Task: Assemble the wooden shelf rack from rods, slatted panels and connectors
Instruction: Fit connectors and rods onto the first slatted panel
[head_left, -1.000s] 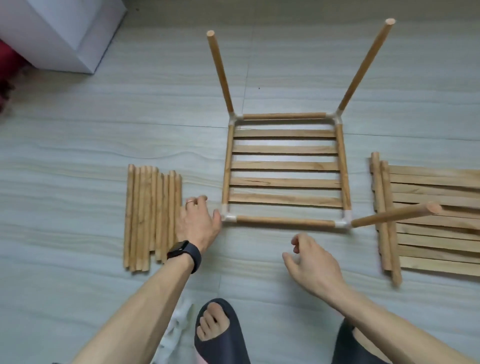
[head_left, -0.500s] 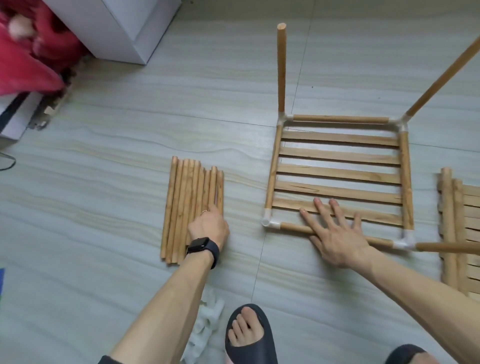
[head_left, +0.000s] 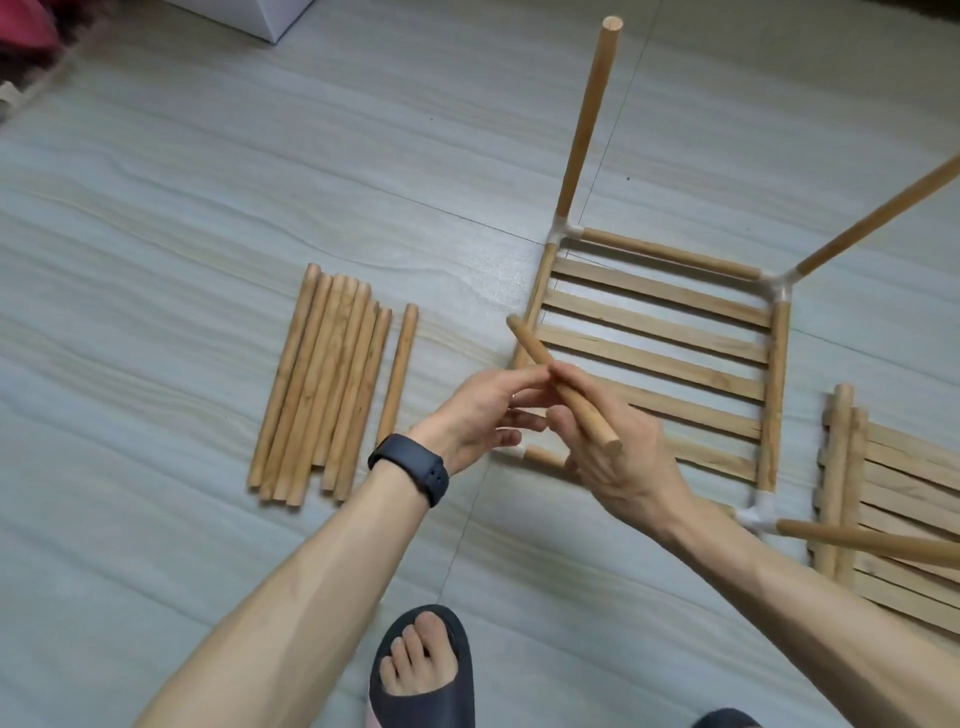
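A slatted panel (head_left: 660, 332) lies on the floor, framed by rods that join in white corner connectors (head_left: 778, 285). Rods stand in three corners: far left (head_left: 587, 119), far right (head_left: 883, 213) and near right (head_left: 872, 540). Above the frame's near left corner, both hands hold one loose rod (head_left: 535, 353) at a slant. My right hand (head_left: 618, 462) grips its lower half with fingers curled round it. My left hand (head_left: 483, 410) pinches it near the middle with its fingertips. The hands hide most of the near left connector.
A pile of several loose rods (head_left: 322, 384) lies on the floor to the left. Stacked slatted panels (head_left: 893, 499) lie at the right edge. My foot in a dark slipper (head_left: 421, 670) is at the bottom. A white box (head_left: 260, 15) stands at the far left.
My left hand has lifted a rod off the pile and carried it right. My right hand has left the frame's near rod and taken hold of the lifted one.
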